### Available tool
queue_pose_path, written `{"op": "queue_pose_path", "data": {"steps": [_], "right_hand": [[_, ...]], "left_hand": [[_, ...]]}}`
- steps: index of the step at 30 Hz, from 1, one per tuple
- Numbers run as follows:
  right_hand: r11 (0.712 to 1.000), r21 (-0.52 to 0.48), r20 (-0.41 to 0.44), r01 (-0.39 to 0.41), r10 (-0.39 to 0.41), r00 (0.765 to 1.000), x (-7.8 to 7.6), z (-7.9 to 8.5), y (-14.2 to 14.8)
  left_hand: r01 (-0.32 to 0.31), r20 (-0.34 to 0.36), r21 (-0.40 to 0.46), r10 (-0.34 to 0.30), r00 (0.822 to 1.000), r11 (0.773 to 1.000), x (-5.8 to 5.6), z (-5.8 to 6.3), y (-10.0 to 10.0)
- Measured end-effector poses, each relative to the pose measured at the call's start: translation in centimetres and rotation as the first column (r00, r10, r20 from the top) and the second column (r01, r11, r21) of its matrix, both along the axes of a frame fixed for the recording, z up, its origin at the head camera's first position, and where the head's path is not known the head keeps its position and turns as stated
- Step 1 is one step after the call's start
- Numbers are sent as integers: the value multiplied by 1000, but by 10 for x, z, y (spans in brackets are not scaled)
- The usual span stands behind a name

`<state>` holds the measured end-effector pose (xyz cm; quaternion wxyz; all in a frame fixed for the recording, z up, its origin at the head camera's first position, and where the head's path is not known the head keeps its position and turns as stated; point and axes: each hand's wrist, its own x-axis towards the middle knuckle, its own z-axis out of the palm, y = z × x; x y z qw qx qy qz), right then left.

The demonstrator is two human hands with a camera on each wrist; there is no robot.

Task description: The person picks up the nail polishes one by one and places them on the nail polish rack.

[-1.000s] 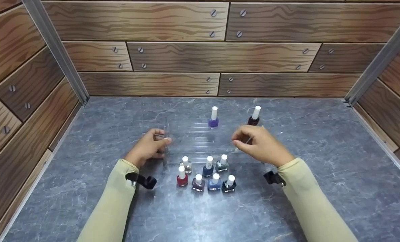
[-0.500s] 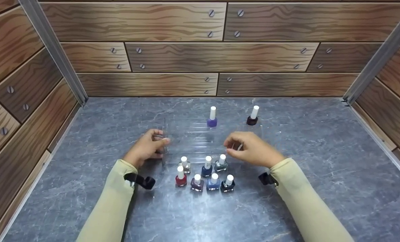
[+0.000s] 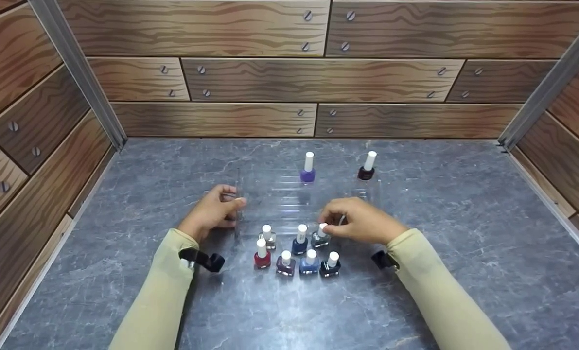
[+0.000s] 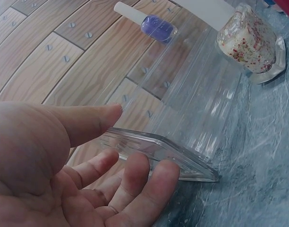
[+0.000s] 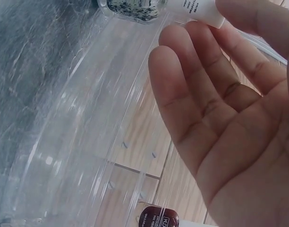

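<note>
A clear stepped display rack [image 3: 289, 200] stands mid-table. My left hand [image 3: 214, 210] holds its left side panel, thumb on one face and fingertips on the other in the left wrist view. At the rack's front, my right hand [image 3: 362, 221] pinches the white cap of a dark-speckled nail polish bottle [image 3: 320, 239]; in the right wrist view that cap [image 5: 201, 10] lies between thumb and fingers. On the rack's back part are a purple nail polish bottle [image 3: 307, 175] and a dark red one [image 3: 366, 173].
Before the rack stand more nail polish bottles: clear glitter [image 3: 268, 239], navy [image 3: 300, 245], red [image 3: 262, 259], dull purple [image 3: 286, 266], light blue [image 3: 309, 265] and black [image 3: 330, 267]. Wood-patterned walls [image 3: 250, 80] enclose the grey marbled table [image 3: 445, 194].
My right hand has come from near the dark red bottle, toward me and leftward, onto the speckled bottle's cap. My left hand stays at the rack's side panel.
</note>
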<state>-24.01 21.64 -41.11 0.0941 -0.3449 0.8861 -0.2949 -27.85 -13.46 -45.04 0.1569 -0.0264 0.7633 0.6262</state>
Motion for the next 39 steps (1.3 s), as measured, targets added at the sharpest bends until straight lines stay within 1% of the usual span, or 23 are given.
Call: {"op": "queue_pose_path", "data": {"steps": [5,12,19,22,30,39], "right_hand": [[1000,0,26,-16,16,1000,1,1,0],[999,-1,35,-53,53,998,1,3,5],[996,-7,106,-92,92,990,2,5,12],[995,-6,122,-101,101,987,2,5,14],[996,11,146,-92,90,985,2,6,17],[992,85,149,-93,79,986,3,5,18]], "left_hand": [[-3,3,9,3,1000,1000,0,-1,0],[-1,0,1,1,1000,1000,0,-1,0],[5,5,-3,-5,1000,1000,-1,-1,0],[8,2,-3,-8,1000,1000,-1,-1,0],[13,3,-19,-13,1000,1000,0,1,0],[8,6,-10,-8,1000,1000,-1,0,0]]}}
